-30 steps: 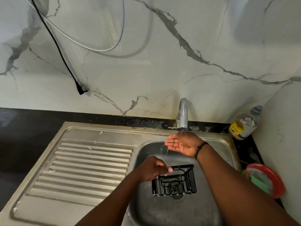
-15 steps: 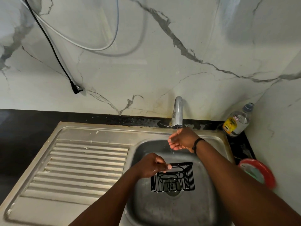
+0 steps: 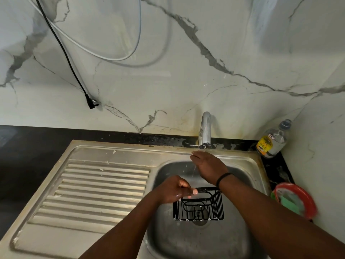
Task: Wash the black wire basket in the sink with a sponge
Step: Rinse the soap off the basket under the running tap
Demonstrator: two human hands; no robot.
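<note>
Two hands work over the sink (image 3: 257,165), both forearms entering from the near edge. Near to far:

Black wire basket (image 3: 198,207) sits upright in the sink bowl, directly over the drain, near-centre of the bowl. Left hand (image 3: 172,189) is closed on the basket's far-left top rim, fingers curled round the wire; skin looks wet. Basket shows no suds that I can make out.

Right of the sink, on the dark worktop (image 3: 28,156), a red dish (image 3: 296,199) holds something green, possibly the sponge; too blurred to confirm. It is well apart from both hands.

Left of the bowl, the ribbed drainboard (image 3: 100,191) carries nothing but small white flecks.

Farther back, right hand (image 3: 207,166) is under the tap (image 3: 205,129), palm turned down, fingers extended and loose, gripping nothing. A thin stream runs off it into the bowl. A black band sits on that wrist.

Far right corner: a clear bottle with a yellow label (image 3: 271,142), leaning against the wall.

Progress, judged: early. Basket is placed and steadied, water is running, one hand is being wetted. No sponge in either hand, so scrubbing and rinsing are both left to do.
</note>
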